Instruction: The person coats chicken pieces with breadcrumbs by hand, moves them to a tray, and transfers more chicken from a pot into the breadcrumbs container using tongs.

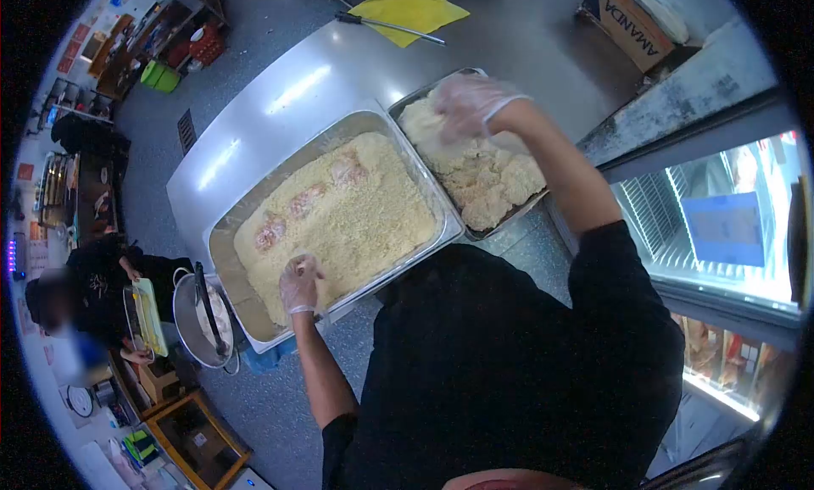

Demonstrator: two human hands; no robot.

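A deep metal tray [222,244] holds a thick bed of pale breadcrumbs [365,227]. Three pink pieces of raw meat, one of them a crumb-dusted piece [307,201], lie in a row on the crumbs. My left hand [301,285], in a clear plastic glove, is over the near left part of the crumbs, fingers loosely bent and apart, with nothing visible in them. My right hand [477,108], also gloved, is above the far end of a second tray [476,234] filled with breaded pieces [492,185]. Motion smears its fingers, so its grip is unclear.
Both trays rest on a shiny steel table [280,108]. A yellow cloth [415,11] and a thin black-handled rod [390,27] lie at its far side. Left, a metal pot [191,320] stands near a person [97,291] holding a shallow tray. A lit fridge [721,219] is right.
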